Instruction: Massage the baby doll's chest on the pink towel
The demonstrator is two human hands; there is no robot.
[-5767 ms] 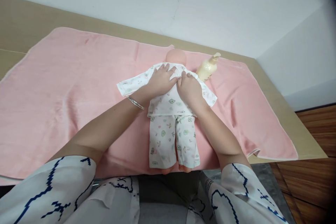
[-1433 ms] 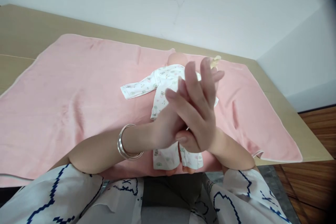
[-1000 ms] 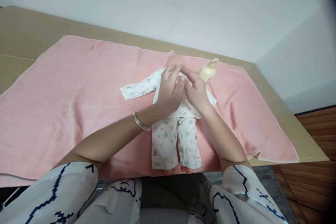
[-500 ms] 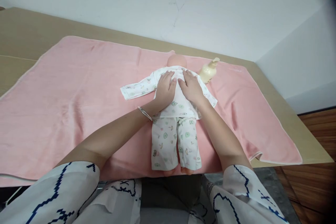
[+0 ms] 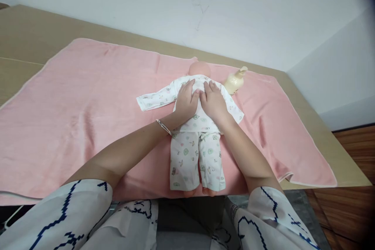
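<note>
A baby doll lies stretched out with its head at the far end and its feet at the near table edge. It wears a white printed long-sleeved top and matching trousers. Flat on the upper part of the top rests my left hand, fingers extended, a silver bangle at the wrist. My right hand lies beside it, also flat with fingers out, the thumbs close together. Beyond the doll's right-hand sleeve is a cream pump bottle. The hands cover part of the top.
A pink blanket with some creases spreads under the doll over a wooden table. White walls rise behind and at the right. A wood-grain surface shows at the lower right.
Both hands stay flat on the doll's top, with the right fingers and thumbs shifted very slightly. The whole view has moved a little.
</note>
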